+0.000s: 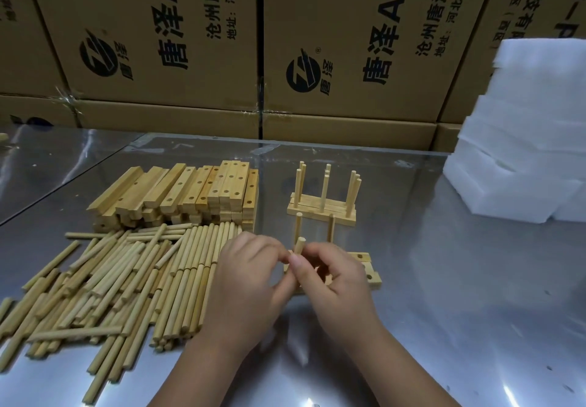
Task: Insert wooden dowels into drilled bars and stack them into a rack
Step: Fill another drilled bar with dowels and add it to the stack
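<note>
Round pale dowels are lying heaped at the left of the shiny metal table, some cut off by the frame edge. Behind them, square drilled bars are sitting stacked. The left hand and right hand are meeting, curled fingers pinching one upright dowel and hiding most of the bar beneath. Beyond, a pegged rack is standing. White foam blocks are piled at the right.

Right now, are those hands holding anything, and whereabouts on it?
Both the left hand and right hand pinch one upright wooden dowel just below its top end; its lower part is hidden behind the hands.
</note>
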